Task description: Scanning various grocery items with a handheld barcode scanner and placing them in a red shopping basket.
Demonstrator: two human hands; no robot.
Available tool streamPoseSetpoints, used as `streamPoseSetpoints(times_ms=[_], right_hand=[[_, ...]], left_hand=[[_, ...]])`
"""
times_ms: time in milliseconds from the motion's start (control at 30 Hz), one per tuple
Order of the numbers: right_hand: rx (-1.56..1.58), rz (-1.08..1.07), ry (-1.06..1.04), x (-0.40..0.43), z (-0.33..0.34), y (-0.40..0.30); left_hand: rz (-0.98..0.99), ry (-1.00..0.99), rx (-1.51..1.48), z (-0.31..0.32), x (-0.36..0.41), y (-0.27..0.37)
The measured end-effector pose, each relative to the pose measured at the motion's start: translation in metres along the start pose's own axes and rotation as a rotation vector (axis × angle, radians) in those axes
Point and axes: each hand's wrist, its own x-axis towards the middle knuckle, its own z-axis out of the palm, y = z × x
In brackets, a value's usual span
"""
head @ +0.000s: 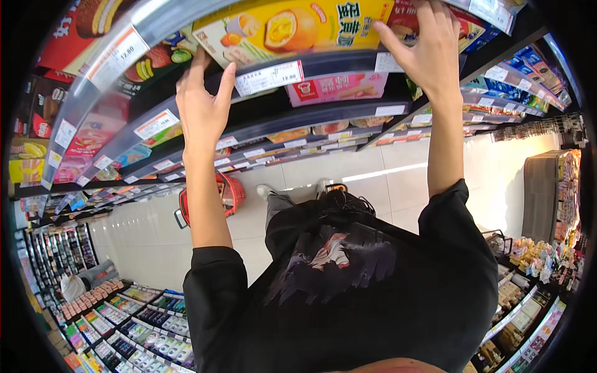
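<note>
A yellow snack box (pixel 298 30) with fruit pictures stands on an upper shelf in front of me. At its lower left corner is my left hand (pixel 205 100), fingers up beside the box's end and thumb spread near its front edge. My right hand (pixel 431 53) reaches over a dark red box (pixel 403 21), its thumb at the yellow box's right end and its fingers spread. The fingertips of my right hand run close to the picture's top edge. Below the yellow box, a price label (pixel 270 78) sits on the clear shelf strip between my hands.
A pink biscuit box (pixel 338 88) is on the shelf below. Beneath my left forearm, a red shopping basket (pixel 233 193) rests on the tiled floor (pixel 261 238). Product displays (pixel 140 333) stand behind me, and a grey-brown unit (pixel 540 196) is at the right.
</note>
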Motion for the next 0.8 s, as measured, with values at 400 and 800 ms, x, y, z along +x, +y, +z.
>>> streamPoseSetpoints(times_ms=[400,800], right_hand=[[0.680,0.343,-0.553,-0.234,0.093,-0.136],[0.265,0.473,-1.881,-0.507,0.104,-0.197]], left_hand=[[-0.688,-0.578,-0.271,0.005,-0.333,-0.122],[-2.404,-0.107,-0.762,-0.279,-0.935,-0.051]])
